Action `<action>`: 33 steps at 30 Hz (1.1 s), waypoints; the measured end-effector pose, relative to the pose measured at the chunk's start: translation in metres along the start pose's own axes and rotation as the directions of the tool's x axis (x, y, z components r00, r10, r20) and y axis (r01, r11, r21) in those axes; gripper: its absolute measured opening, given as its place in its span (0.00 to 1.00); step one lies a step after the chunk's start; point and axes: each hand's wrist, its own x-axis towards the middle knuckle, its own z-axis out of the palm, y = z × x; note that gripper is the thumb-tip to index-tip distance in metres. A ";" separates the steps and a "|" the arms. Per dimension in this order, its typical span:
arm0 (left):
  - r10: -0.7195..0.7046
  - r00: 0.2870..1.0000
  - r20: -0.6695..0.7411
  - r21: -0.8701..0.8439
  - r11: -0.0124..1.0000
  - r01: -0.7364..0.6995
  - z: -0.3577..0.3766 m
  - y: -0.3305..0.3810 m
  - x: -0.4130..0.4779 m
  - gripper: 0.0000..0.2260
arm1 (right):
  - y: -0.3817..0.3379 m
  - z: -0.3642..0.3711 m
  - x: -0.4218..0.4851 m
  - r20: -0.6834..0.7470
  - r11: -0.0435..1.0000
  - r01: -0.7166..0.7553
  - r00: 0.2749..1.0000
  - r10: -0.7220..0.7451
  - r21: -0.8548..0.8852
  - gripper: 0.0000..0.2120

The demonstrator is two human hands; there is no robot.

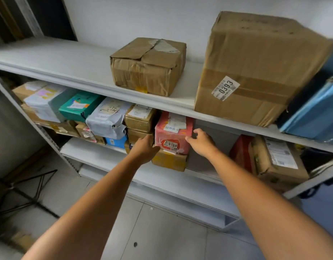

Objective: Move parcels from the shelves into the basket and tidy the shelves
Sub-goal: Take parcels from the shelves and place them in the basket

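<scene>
1. The left hand [146,147] is laid against the left side of the pink parcel [173,132], its fingers hidden behind the parcel's edge, so how firmly they press cannot be told.
2. The pink parcel is found on the middle shelf [98,152], stacked on a small brown box [169,161] and labelled 0164.
3. The right hand [202,142] is held just at the parcel's right front corner, its fingers [190,139] spread and released, barely touching the wrap.
4. The step in hand is judged to be a two-handed pickup of the pink parcel. It is best done with both palms pressed flat on opposite sides, the parcel lifted slightly before being drawn out, so that the brown box beneath is not dragged along and the stacked boxes [140,124] beside the left hand are not disturbed.
5. The soft wrap is likely to slip, so an even squeeze is advised.
6. No basket is seen in this view.
7. Counted on the top shelf [49,59]: two brown cartons, a crumpled carton [148,66] and a tall carton [255,72] marked 0393, plus one blue package [315,113] at the far right.
8. Counted on the middle shelf: about a dozen parcels at the left, one pink parcel with one box beneath, then one red parcel [240,151] and one brown box [276,160] at the right.
</scene>
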 end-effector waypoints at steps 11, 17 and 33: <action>0.027 0.992 0.121 -0.352 0.936 0.018 0.018 -0.015 0.059 0.32 | 0.002 0.033 0.031 -0.066 0.948 -0.057 0.995 0.081 0.312 0.21; 0.049 0.991 0.124 -0.523 0.852 0.023 0.025 -0.021 0.056 0.33 | 0.006 0.043 0.025 -0.116 0.891 -0.021 0.990 0.082 0.453 0.21; 0.021 0.989 0.145 -0.578 0.813 0.067 0.024 -0.028 -0.006 0.25 | 0.018 0.039 -0.027 -0.069 0.904 -0.038 0.995 0.075 0.425 0.19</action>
